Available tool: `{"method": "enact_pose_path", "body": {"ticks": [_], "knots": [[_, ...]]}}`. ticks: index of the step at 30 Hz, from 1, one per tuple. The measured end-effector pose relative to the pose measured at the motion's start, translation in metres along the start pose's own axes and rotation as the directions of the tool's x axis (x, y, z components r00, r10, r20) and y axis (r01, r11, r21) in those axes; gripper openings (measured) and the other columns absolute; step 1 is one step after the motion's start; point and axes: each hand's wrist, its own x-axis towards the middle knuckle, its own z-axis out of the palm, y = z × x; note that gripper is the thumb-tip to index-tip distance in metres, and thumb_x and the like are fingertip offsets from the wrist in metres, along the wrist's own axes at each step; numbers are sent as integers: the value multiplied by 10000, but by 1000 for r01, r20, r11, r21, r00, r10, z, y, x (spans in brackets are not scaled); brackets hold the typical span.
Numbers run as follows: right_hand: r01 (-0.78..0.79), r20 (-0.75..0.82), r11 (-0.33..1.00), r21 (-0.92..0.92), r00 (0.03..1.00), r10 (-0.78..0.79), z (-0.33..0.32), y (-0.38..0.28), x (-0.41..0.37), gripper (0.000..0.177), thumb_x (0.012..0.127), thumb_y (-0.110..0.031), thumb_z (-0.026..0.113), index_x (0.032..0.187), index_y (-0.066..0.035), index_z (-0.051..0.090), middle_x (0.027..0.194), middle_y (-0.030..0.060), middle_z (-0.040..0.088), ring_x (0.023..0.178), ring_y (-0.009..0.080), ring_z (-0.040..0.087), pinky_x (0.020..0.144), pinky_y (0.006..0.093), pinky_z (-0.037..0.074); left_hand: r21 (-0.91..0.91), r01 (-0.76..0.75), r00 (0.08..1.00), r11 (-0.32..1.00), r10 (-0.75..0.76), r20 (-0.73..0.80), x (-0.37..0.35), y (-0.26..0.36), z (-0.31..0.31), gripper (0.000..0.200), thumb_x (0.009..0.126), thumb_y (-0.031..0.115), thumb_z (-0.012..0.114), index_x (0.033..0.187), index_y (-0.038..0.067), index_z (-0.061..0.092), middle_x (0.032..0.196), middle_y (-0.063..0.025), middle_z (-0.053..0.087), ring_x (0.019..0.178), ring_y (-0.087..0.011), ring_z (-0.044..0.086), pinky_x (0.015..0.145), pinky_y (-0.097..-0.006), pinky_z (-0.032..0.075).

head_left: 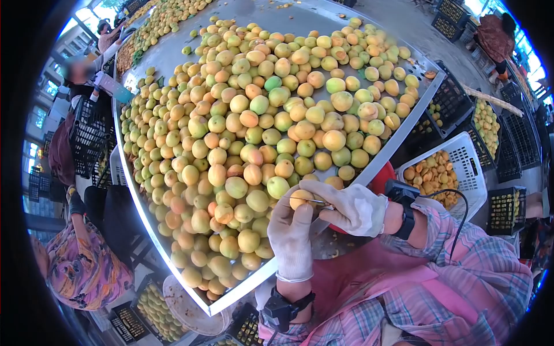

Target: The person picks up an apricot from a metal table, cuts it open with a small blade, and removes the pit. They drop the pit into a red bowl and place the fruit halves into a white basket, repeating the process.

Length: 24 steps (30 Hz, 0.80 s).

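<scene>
Close to the near edge of the metal table, my left hand (293, 237) in a white glove grips a yellow-orange apricot (299, 199) between thumb and fingers. My right hand (355, 212), gloved too, is closed on a small knife (317, 201); its thin blade lies against the apricot. Most of the knife's handle is hidden in my fingers. Just beyond both hands spreads a large heap of green, yellow and orange apricots (254, 155) on the tabletop.
A raised metal rim (398, 138) borders the table. To the right stands a white basket (474, 167) of halved apricots, beside black crates (453, 95). Partly hidden under the rim is a red container (382, 177). A person in patterned clothing (86, 271) sits at left.
</scene>
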Motion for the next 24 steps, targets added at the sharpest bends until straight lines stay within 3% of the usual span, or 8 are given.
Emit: {"method": "enact_pose_path", "body": {"ticks": [3, 7, 12, 15, 17, 19, 21, 24], "knots": [[2, 2, 994, 109, 1000, -2, -4, -4, -1, 578, 978, -346, 499, 1472, -119, 305, 888, 163, 664, 725, 343, 655, 624, 399, 522, 86, 33, 998, 996, -28, -62, -1, 3, 1, 495, 914, 348, 664, 1205, -35, 550, 1047, -52, 615, 943, -128, 595, 853, -276, 499], [24, -49, 993, 118, 999, -18, -8, -12, -2, 622, 900, -211, 598, 1453, -75, 347, 1063, 140, 678, 716, 353, 654, 632, 398, 527, -107, 59, 995, 993, -49, 90, 3, -10, -10, 504, 910, 353, 670, 1210, -33, 548, 1051, -51, 614, 928, -122, 591, 823, -266, 497], [-39, -15, 993, 112, 999, 41, -9, -12, -3, 635, 891, -187, 606, 1456, -68, 342, 1043, 141, 680, 718, 354, 656, 634, 400, 525, -163, 81, 990, 983, -61, 125, 4, -12, -10, 513, 903, 354, 678, 1212, -35, 550, 1038, -49, 615, 909, -118, 590, 799, -254, 498], [11, -64, 995, 98, 998, -5, -5, -9, -3, 622, 900, -193, 600, 1454, -76, 343, 1013, 147, 682, 726, 354, 659, 636, 401, 528, -11, -12, 1000, 1000, 13, 4, 1, -5, -2, 497, 892, 269, 698, 1236, -53, 540, 1050, -58, 619, 911, -116, 595, 796, -249, 506], [-41, -4, 998, 44, 999, 41, -9, -12, -3, 617, 904, -199, 599, 1452, -74, 343, 999, 156, 681, 728, 357, 659, 639, 403, 531, 322, -70, 985, 944, 116, -128, -1, 2, 7, 488, 874, 169, 703, 1264, -64, 525, 1064, -66, 621, 911, -113, 597, 792, -242, 511], [-88, 54, 996, -15, 995, 88, -10, -12, -2, 613, 908, -204, 597, 1450, -73, 342, 985, 166, 680, 729, 360, 660, 643, 404, 533, 287, -66, 988, 956, 103, -114, 0, 0, 6, 486, 872, 136, 693, 1276, -67, 515, 1071, -69, 620, 916, -112, 596, 794, -241, 510], [-75, -3, 996, 42, 997, 75, -5, -7, -2, 569, 945, -326, 546, 1438, -127, 344, 816, 164, 657, 700, 359, 649, 598, 422, 521, 250, -63, 991, 966, 91, -100, 0, -3, 7, 487, 870, 103, 683, 1289, -70, 505, 1078, -72, 620, 920, -111, 595, 797, -239, 509], [-55, -81, 997, 46, 995, 58, 4, -2, -3, 583, 937, -329, 552, 1439, -130, 333, 777, 165, 653, 685, 369, 644, 588, 430, 516, 102, -38, 991, 994, 50, -122, 0, -7, 8, 466, 879, 106, 676, 1276, -70, 507, 1073, -70, 620, 911, -112, 600, 785, -232, 510]]}}
